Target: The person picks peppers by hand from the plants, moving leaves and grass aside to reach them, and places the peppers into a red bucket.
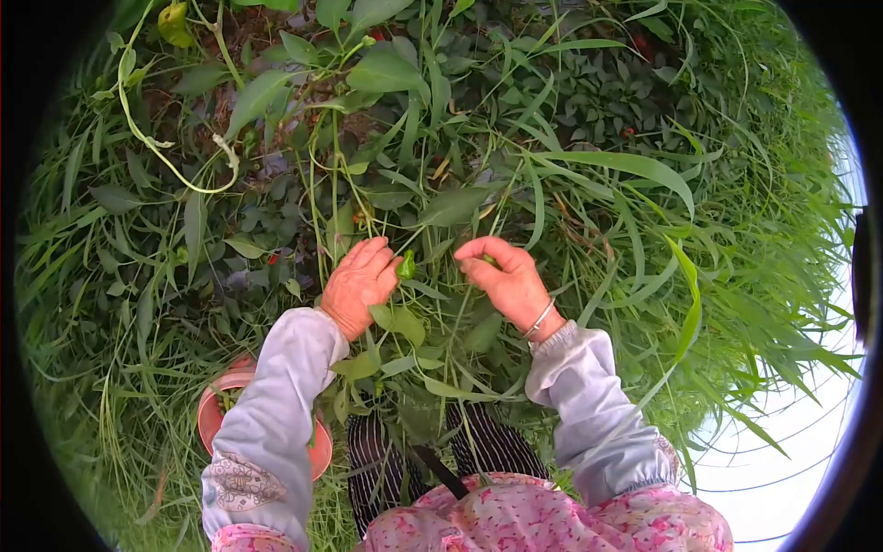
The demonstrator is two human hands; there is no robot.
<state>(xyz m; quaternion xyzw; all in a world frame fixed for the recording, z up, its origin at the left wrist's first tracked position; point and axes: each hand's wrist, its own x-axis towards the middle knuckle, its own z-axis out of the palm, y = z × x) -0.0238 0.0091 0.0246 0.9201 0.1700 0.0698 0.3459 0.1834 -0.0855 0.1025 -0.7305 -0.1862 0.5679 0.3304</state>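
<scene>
My left hand point(361, 287) is closed among the pepper plant stems, its fingers curled and pressed together. A small shiny green pepper point(406, 266) pokes out at its thumb side, against the fingers. Plant stems point(342, 170) run down to the fingertips. A short way to the right, my right hand point(511, 283) is closed in a pinch, thumb against the index finger. A bit of green shows inside its curl, too small to name. Leaves point(400, 322) hang below and between both hands.
A pink bucket point(211, 419) stands in the grass at lower left, partly behind my left sleeve, with something green inside. A yellowish-green pepper point(175, 25) hangs at upper left. Long grass point(727, 212) crowds the right side. Pale plastic sheeting point(763, 460) lies at lower right.
</scene>
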